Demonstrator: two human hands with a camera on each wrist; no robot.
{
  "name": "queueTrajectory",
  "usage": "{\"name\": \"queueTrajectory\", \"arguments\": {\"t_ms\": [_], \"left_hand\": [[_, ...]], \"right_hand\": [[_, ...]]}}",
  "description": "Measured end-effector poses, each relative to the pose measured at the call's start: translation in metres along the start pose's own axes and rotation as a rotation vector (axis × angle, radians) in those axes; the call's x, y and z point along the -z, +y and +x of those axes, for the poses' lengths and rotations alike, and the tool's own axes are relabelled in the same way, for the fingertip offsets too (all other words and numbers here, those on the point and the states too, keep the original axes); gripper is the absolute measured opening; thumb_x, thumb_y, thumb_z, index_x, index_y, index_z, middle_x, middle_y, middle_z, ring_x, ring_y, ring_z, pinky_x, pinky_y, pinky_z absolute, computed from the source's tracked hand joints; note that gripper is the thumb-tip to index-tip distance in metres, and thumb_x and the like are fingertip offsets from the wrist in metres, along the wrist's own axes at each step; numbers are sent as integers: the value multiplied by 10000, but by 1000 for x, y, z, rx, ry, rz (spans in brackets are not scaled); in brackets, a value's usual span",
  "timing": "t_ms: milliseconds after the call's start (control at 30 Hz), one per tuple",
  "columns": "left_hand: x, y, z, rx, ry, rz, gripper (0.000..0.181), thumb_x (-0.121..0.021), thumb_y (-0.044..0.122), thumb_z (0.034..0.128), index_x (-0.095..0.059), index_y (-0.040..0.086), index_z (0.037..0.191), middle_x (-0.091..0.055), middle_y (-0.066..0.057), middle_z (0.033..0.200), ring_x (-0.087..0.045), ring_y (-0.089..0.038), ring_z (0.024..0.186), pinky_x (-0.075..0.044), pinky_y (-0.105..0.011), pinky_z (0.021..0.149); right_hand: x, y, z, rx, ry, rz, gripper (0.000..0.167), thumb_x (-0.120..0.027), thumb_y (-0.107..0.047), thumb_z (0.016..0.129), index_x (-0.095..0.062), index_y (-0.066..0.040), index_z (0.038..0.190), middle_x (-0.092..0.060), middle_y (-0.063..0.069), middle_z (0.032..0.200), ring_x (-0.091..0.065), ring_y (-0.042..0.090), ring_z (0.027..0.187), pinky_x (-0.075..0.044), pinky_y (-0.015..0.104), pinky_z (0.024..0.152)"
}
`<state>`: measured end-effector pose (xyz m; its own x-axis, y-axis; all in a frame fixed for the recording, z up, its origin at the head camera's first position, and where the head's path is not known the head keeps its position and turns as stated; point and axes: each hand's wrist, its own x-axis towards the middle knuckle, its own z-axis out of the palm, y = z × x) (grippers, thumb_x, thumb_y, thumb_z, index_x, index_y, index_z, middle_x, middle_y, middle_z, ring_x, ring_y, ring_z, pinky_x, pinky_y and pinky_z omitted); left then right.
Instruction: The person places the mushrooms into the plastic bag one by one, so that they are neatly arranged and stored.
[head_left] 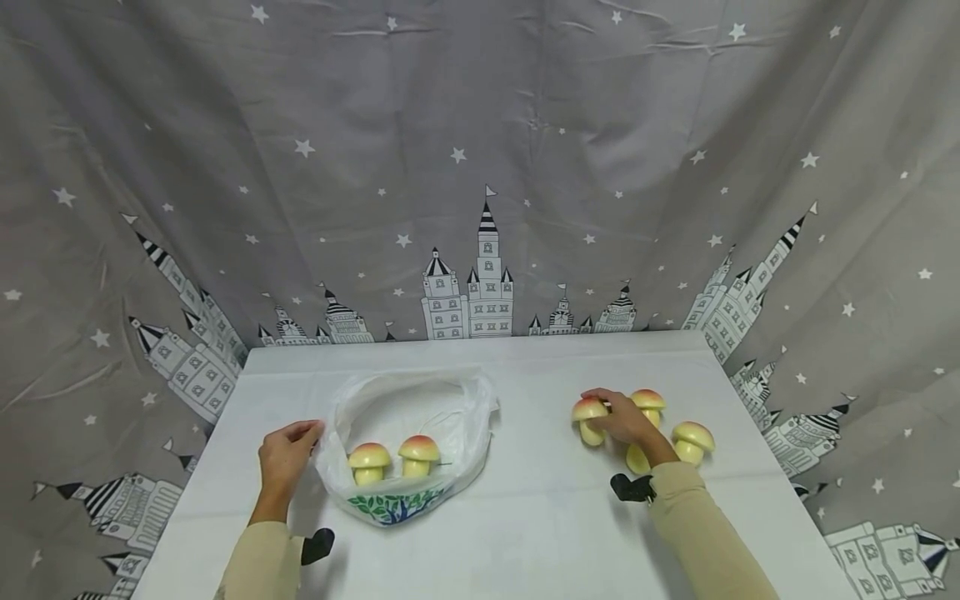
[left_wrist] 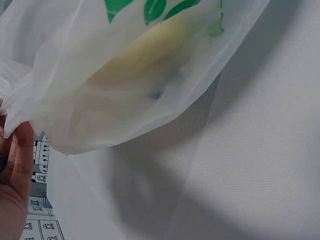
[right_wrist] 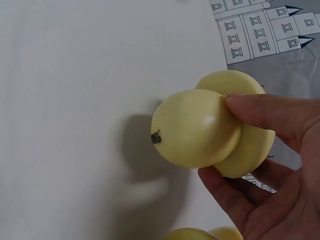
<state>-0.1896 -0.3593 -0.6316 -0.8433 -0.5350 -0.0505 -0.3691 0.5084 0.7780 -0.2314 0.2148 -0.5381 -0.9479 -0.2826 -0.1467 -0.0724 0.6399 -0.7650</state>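
Note:
A white plastic bag (head_left: 480,450) with a green and blue tree print lies with its mouth spread on the table. Two toy mushrooms with yellow stems and reddish caps, one of them the left mushroom (head_left: 368,462), sit inside it. My left hand (head_left: 287,457) pinches the bag's left rim; in the left wrist view the fingers (left_wrist: 19,155) grip the gathered plastic. On the right, my right hand (head_left: 626,419) holds a toy mushroom (right_wrist: 195,129) between thumb and fingers, its stem end facing the right wrist camera.
Beside and behind the right hand are more toy mushrooms, among them one at the far right (head_left: 692,442) and one at the back (head_left: 648,402). The white table (head_left: 540,517) ends at a grey curtain (head_left: 540,167) printed with castles and stars.

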Motion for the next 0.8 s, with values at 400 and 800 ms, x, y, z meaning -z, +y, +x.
{"name": "queueTrajectory", "arguments": {"t_ms": [400, 800], "left_hand": [[-1, 1, -1, 12, -2, -1, 506, -541, 536, 930, -682, 113, 1169, -670, -112, 1131, -633, -215, 968, -542, -318, 789], [-2, 1, 1, 4, 6, 0, 511, -547, 551, 920, -690, 120, 1154, -677, -101, 1117, -632, -197, 953, -508, -186, 690]], "right_hand": [[-10, -5, 7, 103, 35, 58, 480, -730, -98, 822, -574, 20, 1261, -609, 224, 1223, -582, 420, 1084, -468, 501, 924], [-26, -24, 15, 159, 50, 122, 495, -738, -117, 810, -577, 18, 1258, -615, 199, 1223, -605, 369, 1056, -493, 449, 888]]}}
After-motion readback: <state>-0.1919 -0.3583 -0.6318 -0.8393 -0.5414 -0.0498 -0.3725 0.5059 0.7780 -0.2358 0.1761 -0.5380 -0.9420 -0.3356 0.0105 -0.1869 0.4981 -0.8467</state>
